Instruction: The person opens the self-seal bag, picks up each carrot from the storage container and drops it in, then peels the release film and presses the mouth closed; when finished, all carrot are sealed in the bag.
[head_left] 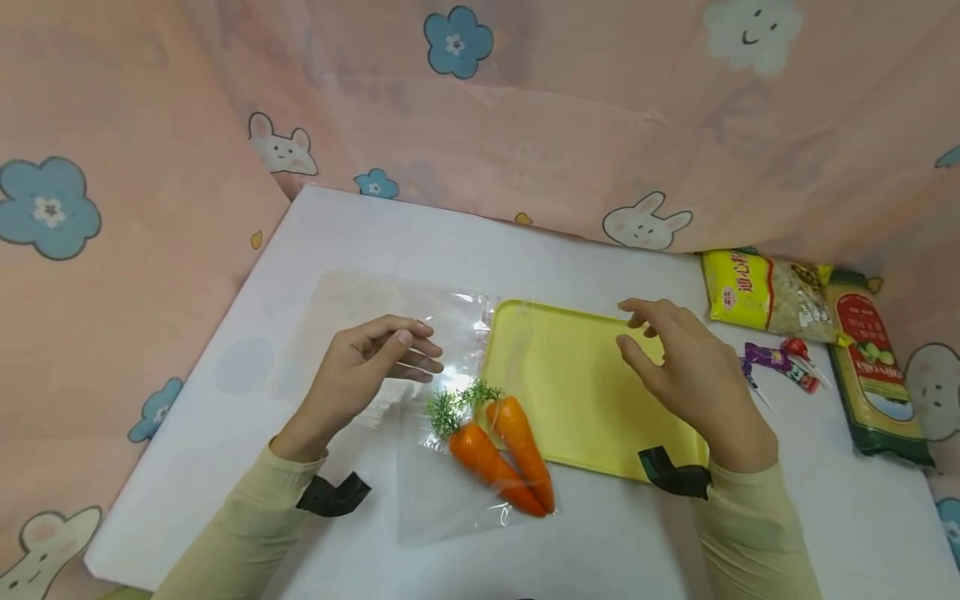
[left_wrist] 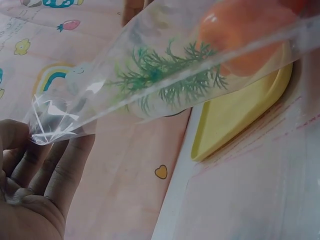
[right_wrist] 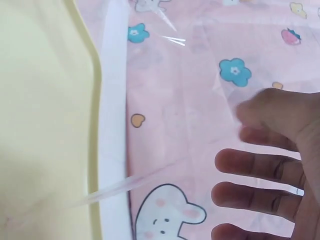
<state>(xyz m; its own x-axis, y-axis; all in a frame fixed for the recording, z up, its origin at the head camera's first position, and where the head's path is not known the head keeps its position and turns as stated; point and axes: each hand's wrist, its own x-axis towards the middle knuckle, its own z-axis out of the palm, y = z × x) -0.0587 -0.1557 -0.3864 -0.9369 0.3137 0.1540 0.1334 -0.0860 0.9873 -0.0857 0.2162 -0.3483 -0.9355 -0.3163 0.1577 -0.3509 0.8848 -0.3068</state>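
Two orange carrots [head_left: 487, 462] with feathery green tops [left_wrist: 165, 75] lie inside a clear plastic bag [head_left: 435, 500], which overlaps the left edge of a yellow tray [head_left: 592, 392]. My left hand [head_left: 375, 367] is at the bag's upper part; the left wrist view shows its thumb and a finger pinching a corner of the clear film, the other fingers extended. Over the tray's right side is my right hand [head_left: 690, 375], its fingers spread and a gap between thumb and forefinger. The right wrist view shows nothing between those fingers, with the bag's edge passing apart from them.
Flat clear plastic [head_left: 337, 300] lies on the white table [head_left: 285, 233] beyond my left hand. At the right are a yellow-and-clear food packet [head_left: 738, 292], a green-and-red packet [head_left: 870, 358], and several wrapped lollipops [head_left: 767, 357]. A patterned pink cloth [head_left: 555, 125] hangs behind the table.
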